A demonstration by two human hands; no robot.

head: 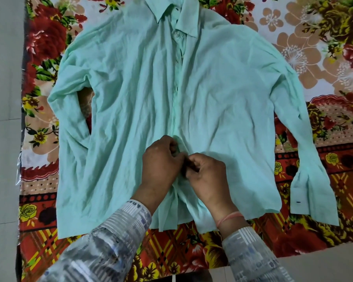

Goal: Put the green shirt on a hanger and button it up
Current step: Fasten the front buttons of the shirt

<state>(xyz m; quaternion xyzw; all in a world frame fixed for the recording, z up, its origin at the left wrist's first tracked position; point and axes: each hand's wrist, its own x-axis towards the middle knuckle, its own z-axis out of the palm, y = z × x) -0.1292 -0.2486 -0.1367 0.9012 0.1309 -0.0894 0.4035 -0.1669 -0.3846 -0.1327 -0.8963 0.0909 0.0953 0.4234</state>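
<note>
The pale green cotton shirt (130, 98) lies flat, collar far, on a floral bedsheet (324, 47); left hand (161, 165) and right hand (207, 176) pinch its near front placket together.

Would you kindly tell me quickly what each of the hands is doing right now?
Left hand: closed, pinching the placket of the green shirt.
Right hand: closed, pinching the same placket from the other side.

Floral bedsheet (314, 47) in red, peach, yellow and white, spread flat under and beyond the hands. Plaid-pattern border nearest the person. Pale grey tiled floor (2, 78) to their left and near right. Light soft, even.
</note>
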